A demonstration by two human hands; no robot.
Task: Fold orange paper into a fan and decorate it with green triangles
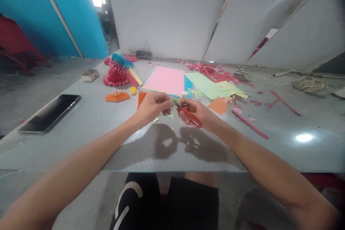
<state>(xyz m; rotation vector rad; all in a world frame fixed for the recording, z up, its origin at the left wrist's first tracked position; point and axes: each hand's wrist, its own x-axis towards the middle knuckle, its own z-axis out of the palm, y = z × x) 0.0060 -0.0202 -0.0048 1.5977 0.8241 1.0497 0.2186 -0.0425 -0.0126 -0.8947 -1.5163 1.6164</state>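
Red-handled scissors are gripped in my right hand, their blades pointing up and left toward my other hand. My left hand is closed in a pinch near the blade tips; a small greenish bit seems to show at its fingertips, too small to name. Just behind my left hand stands a pleated orange paper piece, partly hidden. Small green paper scraps lie on the table below the hands. A white-capped glue stick stands behind my right hand, its lower part hidden.
Pink sheets and green sheets lie behind the hands. An orange paper fan, yellow cap, red pleated paper and phone are left. An orange square and red strips are right.
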